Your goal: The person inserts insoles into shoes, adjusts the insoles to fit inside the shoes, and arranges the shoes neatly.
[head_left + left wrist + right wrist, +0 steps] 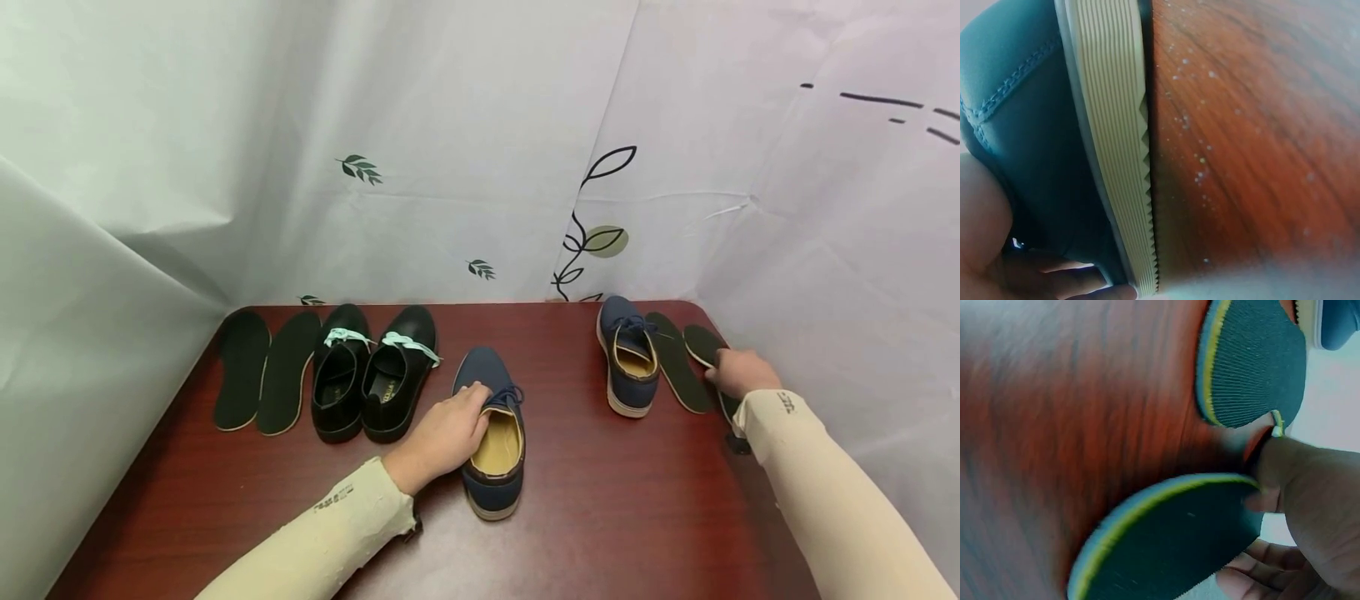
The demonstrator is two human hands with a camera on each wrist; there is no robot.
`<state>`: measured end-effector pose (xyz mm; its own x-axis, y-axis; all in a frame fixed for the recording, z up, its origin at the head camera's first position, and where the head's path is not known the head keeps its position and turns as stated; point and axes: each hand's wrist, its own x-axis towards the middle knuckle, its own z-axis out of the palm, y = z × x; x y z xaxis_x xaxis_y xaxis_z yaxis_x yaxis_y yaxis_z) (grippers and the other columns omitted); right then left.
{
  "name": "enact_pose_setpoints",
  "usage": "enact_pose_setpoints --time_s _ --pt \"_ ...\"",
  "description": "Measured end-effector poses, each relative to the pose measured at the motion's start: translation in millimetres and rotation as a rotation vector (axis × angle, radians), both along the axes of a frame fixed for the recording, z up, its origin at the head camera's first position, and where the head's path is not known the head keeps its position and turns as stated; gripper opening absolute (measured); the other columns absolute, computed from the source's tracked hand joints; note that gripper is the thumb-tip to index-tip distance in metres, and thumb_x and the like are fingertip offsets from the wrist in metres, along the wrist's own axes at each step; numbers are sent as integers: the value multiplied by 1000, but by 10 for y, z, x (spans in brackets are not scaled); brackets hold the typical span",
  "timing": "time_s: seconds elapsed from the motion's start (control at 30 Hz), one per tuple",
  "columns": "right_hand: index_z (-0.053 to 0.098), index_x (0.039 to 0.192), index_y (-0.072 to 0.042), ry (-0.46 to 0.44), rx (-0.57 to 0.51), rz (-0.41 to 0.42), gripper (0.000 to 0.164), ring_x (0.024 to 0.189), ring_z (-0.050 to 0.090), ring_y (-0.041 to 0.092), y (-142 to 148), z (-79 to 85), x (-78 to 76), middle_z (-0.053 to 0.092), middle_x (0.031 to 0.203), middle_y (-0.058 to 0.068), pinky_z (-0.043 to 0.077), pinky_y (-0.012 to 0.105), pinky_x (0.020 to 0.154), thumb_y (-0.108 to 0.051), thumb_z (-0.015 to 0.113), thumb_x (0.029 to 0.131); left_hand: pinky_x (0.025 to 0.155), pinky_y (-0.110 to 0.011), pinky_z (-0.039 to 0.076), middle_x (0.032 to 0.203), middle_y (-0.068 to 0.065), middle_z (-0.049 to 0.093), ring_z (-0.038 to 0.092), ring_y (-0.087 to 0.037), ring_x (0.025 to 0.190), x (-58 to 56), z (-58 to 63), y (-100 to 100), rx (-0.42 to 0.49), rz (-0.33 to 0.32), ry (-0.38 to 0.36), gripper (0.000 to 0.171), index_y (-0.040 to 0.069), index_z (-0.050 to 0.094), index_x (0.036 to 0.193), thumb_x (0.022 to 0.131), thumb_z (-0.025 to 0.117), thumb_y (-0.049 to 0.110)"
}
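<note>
A navy blue lace-up shoe (482, 372) with a tan lining stands at the middle of the table, toe pointing away. My left hand (438, 437) grips it across the lace area, and its ribbed cream sole (1116, 131) shows in the left wrist view. At the right edge, my right hand (744, 373) pinches a dark insole (702, 343) between thumb and fingers. The right wrist view shows that insole (1172, 540) with its yellow and grey edge. Beside it lies a second insole (678, 367), next to the other navy shoe (632, 390).
Two black shoes (341, 417) with mint laces stand left of my left hand. Farther left lie two more dark insoles (287, 375). White patterned sheeting (450, 150) encloses the reddish-brown table (570, 500) at the back and sides.
</note>
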<state>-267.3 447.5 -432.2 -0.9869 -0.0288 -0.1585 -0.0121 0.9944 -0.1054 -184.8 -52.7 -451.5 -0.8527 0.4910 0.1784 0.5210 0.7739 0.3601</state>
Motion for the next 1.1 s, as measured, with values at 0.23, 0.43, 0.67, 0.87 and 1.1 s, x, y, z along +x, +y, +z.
enact_pose_setpoints --time_s 0.23,0.43,0.67,0.87,1.1 --pt "67 80 8 16 10 -5 28 65 62 37 47 -17 -36 68 78 30 54 60 62 -18 64 89 105 -55 53 144 -26 59 58 -38 130 -3 -21 5 -7 -1 1 27 7 54 124 103 50 23" --pt "63 62 -1 125 -2 -4 30 64 59 38 55 -17 11 64 71 26 52 63 62 -18 65 87 104 -54 54 142 -27 61 59 -38 129 1 -15 7 -8 -8 16 25 6 55 122 103 51 22" --pt "48 51 -11 278 -12 -21 40 66 52 35 17 78 50 52 63 14 46 58 59 -20 65 87 104 -55 54 143 -27 60 58 -38 129 -11 4 -3 -21 -5 14 27 6 55 124 103 51 23" --pt "45 49 -13 344 -33 -35 40 69 43 30 -106 251 101 42 64 9 37 44 54 -20 60 85 104 -55 54 144 -27 59 58 -38 130 -18 -4 -5 -28 -10 9 27 7 55 124 104 50 25" --pt "48 46 -13 392 -37 -50 43 70 49 32 -274 398 143 48 69 14 45 52 53 -27 62 84 103 -56 54 144 -27 59 58 -39 129 -7 -13 -7 -35 -11 19 25 7 55 120 103 51 25"
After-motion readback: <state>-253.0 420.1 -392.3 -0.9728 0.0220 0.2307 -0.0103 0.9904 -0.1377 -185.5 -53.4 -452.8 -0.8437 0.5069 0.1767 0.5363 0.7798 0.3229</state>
